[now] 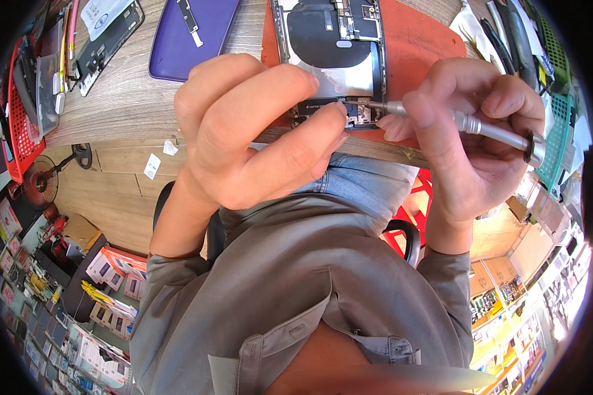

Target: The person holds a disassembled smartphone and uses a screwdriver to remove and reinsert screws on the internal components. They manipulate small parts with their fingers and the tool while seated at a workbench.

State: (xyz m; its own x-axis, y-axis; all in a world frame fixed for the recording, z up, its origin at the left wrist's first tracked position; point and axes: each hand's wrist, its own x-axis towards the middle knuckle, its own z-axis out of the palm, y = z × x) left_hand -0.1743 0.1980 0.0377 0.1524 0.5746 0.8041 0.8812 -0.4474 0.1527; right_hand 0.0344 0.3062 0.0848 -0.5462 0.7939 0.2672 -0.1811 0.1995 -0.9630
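Observation:
An opened smartphone lies on an orange-red mat, its inner parts and bare metal showing. My left hand is at its near end, fingers curled. One fingertip rests over the lower edge and another shows just below it, so the hand grips the phone there; the exact contact is partly hidden. In my right hand is a slim silver screwdriver, held between thumb and fingers. Its thin tip reaches left to the small parts at the phone's near end, close to my left fingertips.
A purple tray with a small dark phone part lies left of the mat. Further left are another phone shell and a red basket. Tools and a green basket stand at the right. A fan is below the table.

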